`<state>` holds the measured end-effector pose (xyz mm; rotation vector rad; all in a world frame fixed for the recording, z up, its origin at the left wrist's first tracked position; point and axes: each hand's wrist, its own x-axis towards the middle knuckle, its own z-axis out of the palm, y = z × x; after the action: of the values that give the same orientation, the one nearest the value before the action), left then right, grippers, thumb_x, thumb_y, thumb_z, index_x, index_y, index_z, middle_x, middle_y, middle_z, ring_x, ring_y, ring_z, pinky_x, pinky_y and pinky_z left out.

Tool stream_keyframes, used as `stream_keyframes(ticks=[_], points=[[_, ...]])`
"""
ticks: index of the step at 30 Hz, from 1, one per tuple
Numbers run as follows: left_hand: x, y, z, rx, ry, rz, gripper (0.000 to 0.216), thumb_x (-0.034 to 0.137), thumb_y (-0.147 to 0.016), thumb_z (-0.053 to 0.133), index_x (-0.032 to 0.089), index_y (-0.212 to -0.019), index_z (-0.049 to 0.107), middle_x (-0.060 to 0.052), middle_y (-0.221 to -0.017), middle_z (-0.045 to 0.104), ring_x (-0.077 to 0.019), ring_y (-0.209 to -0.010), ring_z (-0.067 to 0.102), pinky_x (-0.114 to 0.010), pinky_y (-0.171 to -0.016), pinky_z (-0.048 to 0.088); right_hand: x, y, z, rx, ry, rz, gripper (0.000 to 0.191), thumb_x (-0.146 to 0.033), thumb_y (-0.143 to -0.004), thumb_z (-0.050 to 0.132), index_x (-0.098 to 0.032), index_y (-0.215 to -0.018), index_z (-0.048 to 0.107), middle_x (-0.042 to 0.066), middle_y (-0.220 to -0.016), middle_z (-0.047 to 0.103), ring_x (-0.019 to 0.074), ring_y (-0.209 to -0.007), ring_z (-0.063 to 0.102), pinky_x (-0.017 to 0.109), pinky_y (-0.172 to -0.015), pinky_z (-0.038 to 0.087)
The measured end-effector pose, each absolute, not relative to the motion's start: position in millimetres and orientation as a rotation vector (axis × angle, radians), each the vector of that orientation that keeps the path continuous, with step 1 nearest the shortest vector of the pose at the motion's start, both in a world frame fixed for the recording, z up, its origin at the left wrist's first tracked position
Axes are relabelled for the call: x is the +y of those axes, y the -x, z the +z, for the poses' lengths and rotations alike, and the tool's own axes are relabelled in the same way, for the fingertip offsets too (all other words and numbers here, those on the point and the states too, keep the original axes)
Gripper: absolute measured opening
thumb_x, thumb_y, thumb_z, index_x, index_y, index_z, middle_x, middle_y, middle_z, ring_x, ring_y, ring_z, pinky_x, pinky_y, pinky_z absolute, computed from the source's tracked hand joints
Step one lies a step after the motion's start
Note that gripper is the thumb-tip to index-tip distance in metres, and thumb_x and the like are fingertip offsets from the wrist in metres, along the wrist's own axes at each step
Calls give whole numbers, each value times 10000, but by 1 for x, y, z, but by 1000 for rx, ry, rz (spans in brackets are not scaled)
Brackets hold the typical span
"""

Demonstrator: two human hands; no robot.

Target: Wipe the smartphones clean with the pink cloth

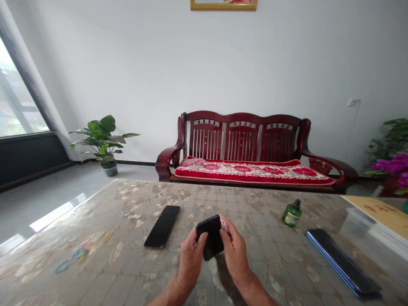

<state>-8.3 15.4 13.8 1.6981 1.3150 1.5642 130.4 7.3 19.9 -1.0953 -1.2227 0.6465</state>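
Both hands hold a small black smartphone (214,245) above the table, tilted, its dark face toward me. My left hand (191,257) grips its left edge, thumb on the face. My right hand (237,255) grips the right edge, thumb alongside. A small pale pink piece (224,224) shows between the right fingers and thumb, beside the phone; its kind is unclear. Left of the hands lies a larger black smartphone (162,227), flat on the table. To the right, several stacked smartphones (342,261) lie near a green bottle (291,214) with a black cap.
A patterned cover spreads over the table (127,280). Coloured elastic bands (78,253) lie at left. On the right are a clear plastic box (366,233) and a tan board (379,209). Beyond stand a wooden bench (242,140) and a potted plant (106,138).
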Motion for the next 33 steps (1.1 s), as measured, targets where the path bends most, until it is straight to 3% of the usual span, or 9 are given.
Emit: stream_keyframes(ticks=[7, 12, 18, 21, 25, 28, 33], points=[[23, 8, 4, 1219, -1554, 1550, 328, 455, -851, 607, 155, -962, 678, -53, -857, 727, -221, -767, 673, -313, -719, 553, 25, -149, 45, -1559, 1049, 595, 284, -258, -915, 515, -236, -1139, 688, 46, -1098, 731, 200, -994, 688, 316, -904, 549], [32, 15, 0, 1293, -1641, 1492, 308, 430, -747, 689, 170, -913, 682, -13, -761, 708, -196, -671, 649, -290, -651, 543, 31, -168, 67, -1996, 1049, 351, 294, -211, -972, 449, -273, -1184, 642, 21, -1055, 708, 161, -965, 672, 272, -857, 538], [30, 22, 6, 1311, -1920, 1291, 158, 334, -827, 617, 220, -904, 695, 28, -724, 684, -157, -625, 611, -247, -612, 487, 22, -166, 59, -2303, 994, -13, 283, -142, -975, 435, -226, -1181, 610, 31, -964, 690, 173, -906, 641, 292, -822, 509], [27, 25, 5, 1344, -2038, 1222, 136, 328, -864, 595, 238, -908, 688, 16, -778, 704, -165, -670, 631, -259, -668, 496, 16, -160, 49, -2290, 958, -175, 269, -166, -982, 430, -199, -1180, 609, 52, -999, 692, 180, -910, 631, 312, -801, 503], [24, 28, 3, 1364, -2168, 1181, 116, 328, -884, 591, 254, -904, 678, 0, -829, 716, -185, -753, 661, -270, -730, 504, 9, -162, 39, -2228, 935, -312, 292, -207, -1007, 399, -197, -1212, 607, 66, -1112, 700, 176, -982, 631, 353, -892, 480], [24, 30, 4, 1415, -2194, 1137, 105, 325, -872, 601, 256, -899, 675, 1, -816, 716, -189, -741, 665, -266, -704, 500, 8, -181, 33, -2162, 1000, -397, 335, -161, -997, 386, -225, -1237, 611, 57, -1149, 702, 173, -1058, 622, 392, -991, 436], [24, 29, 4, 1489, -2166, 1073, 104, 328, -864, 600, 255, -897, 666, 5, -792, 711, -188, -707, 656, -262, -676, 486, 9, -212, 23, -2025, 1164, -531, 393, -103, -969, 376, -255, -1222, 637, 36, -1166, 704, 187, -1111, 610, 426, -1028, 406]])
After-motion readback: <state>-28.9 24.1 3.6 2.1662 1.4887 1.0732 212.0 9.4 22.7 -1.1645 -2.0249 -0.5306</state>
